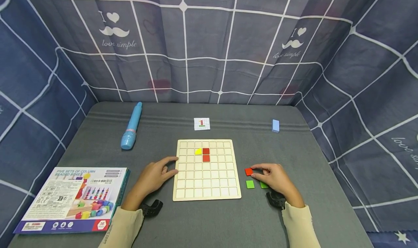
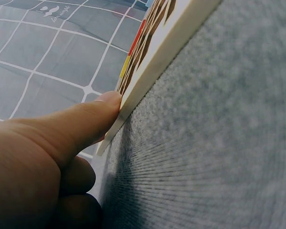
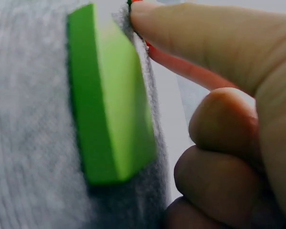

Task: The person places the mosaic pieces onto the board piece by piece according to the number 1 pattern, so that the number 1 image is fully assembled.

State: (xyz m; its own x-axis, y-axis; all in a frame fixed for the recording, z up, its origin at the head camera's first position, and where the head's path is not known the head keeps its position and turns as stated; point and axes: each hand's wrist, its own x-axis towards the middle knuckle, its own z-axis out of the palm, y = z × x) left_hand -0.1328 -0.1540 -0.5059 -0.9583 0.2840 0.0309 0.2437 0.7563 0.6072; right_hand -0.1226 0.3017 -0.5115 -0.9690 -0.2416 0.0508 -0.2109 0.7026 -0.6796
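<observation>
In the head view a pale wooden grid board (image 1: pixel 207 196) lies flat at the middle of the table. Two red square tiles (image 1: pixel 206 158) sit in its upper cells, one below the other, with a yellow tile (image 1: pixel 198 151) left of the upper one. My left hand (image 1: pixel 153 176) touches the board's left edge with thumb and forefinger spread; in the left wrist view the thumb (image 2: pixel 93 114) presses that edge. Right of the board, my right hand (image 1: pixel 275 177) pinches a red tile (image 1: pixel 249 172). Close by lie a green tile (image 1: pixel 250 184) and another green tile (image 1: pixel 263 185), partly covered by this hand.
Behind the board lies a small pattern card (image 1: pixel 201 124). A blue block (image 1: pixel 275 125) stands at the back right. A blue bottle-shaped object (image 1: pixel 131 126) lies at the back left, and a printed box (image 1: pixel 72 199) at the front left. Patterned cloth surrounds the table.
</observation>
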